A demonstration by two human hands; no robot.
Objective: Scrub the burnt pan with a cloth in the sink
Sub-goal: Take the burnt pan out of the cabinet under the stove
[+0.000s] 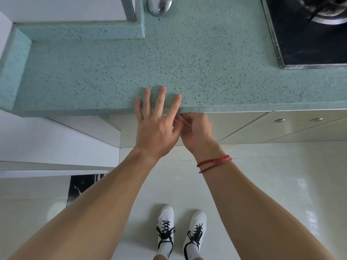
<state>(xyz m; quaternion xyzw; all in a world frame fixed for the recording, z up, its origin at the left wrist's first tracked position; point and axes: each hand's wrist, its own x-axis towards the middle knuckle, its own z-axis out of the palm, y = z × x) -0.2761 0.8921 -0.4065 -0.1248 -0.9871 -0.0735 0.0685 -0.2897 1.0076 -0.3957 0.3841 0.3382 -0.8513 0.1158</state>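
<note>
Left hand (155, 128) spread, fingers straight, over the bench (112, 72) edge. Right hand (195, 128) curled beside it, grasp indeterminable. Pan, cloth and sink not in view. Risk: red wrist cord (214, 163) likely to soak or snag during scrubbing.

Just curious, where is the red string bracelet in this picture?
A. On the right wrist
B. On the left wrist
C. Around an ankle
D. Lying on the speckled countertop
A: the red string bracelet wraps the wrist just behind the right hand, while the wrist of the left hand is bare.
</note>
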